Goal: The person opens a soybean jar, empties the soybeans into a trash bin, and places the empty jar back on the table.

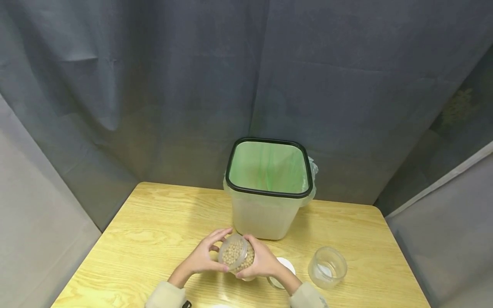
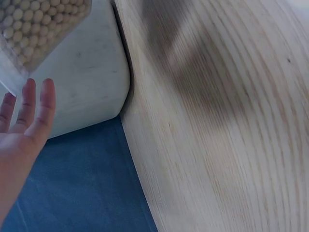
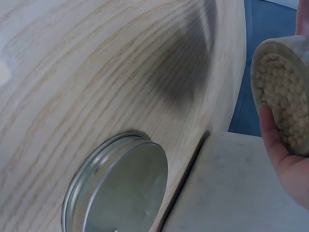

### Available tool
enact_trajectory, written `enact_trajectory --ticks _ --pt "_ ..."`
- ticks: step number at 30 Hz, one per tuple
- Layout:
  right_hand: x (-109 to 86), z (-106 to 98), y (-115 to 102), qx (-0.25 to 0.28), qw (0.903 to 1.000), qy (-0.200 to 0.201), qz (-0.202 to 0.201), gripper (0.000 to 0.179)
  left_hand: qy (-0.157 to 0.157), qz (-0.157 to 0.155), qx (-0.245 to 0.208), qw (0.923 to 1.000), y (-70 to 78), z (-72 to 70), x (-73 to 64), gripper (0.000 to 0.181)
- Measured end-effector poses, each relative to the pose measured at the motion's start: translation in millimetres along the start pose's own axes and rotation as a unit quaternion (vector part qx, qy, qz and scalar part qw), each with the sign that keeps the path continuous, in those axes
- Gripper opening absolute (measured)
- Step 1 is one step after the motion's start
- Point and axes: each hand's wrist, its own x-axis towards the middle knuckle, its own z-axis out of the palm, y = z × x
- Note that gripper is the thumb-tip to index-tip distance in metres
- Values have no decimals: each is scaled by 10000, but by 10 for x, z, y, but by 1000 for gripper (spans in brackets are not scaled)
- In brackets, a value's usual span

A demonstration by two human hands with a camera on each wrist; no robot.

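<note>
A clear jar [image 1: 233, 251] of pale round beans hangs tilted over the table between both hands. My right hand [image 1: 262, 261] grips one end of it, thumb over the wall, and the right wrist view shows the beans [image 3: 282, 99] behind that end. Thumb and forefinger of my left hand [image 1: 206, 256] curve round the jar's other end. Other left fingers [image 2: 46, 104] stand loosely apart by the jar's rim in the left wrist view. Beneath my right wrist lies a round metal lid [image 3: 128, 188], partly hidden in the head view.
A pale bin [image 1: 265, 214] with a black rim and a green liner bag stands just beyond the hands. To the right, a clear round container [image 1: 327, 267] sits on the wooden table [image 1: 165, 214]. Grey curtains [image 1: 185, 94] surround the table's back and sides.
</note>
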Motion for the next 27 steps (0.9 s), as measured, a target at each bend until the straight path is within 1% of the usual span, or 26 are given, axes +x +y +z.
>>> enact_trajectory --ticks 3,6,7,9,10,13,14,16,17,19,24,27 --pt "-6 -10 -17 -155 9999 -21 39 97 9 4 -6 10000 1 31 4 91" --pt "-6 -9 -26 -339 9994 -5 -5 95 56 1 115 9999 11 62 0 92" --pt "-4 -8 -31 -398 9992 12 -28 95 80 -10 151 9999 60 66 6 91" --pt "6 -4 -38 -447 9989 75 -74 94 156 22 266 9995 79 78 12 90" --pt "10 -2 -41 -441 9989 100 -87 93 202 20 285 9994 122 76 22 89" --pt "21 3 -50 -359 9991 176 -108 92 376 -44 304 9988 274 69 59 83" --pt "22 5 -51 -313 9993 195 -116 92 434 -68 324 9985 281 72 64 82" --pt "22 7 -60 -254 9994 211 -114 91 562 -140 277 9979 357 78 78 79" --pt "22 8 -65 -228 9994 217 -105 90 630 -157 266 9975 351 88 80 78" --pt "22 5 -80 -204 9995 226 -90 89 753 -206 238 9967 294 114 73 77" --pt "31 -7 -119 -200 9994 270 -89 87 957 -330 143 9948 75 166 55 78" --pt "41 -10 -137 -128 9994 292 -90 86 1029 -259 110 9943 26 169 61 77"
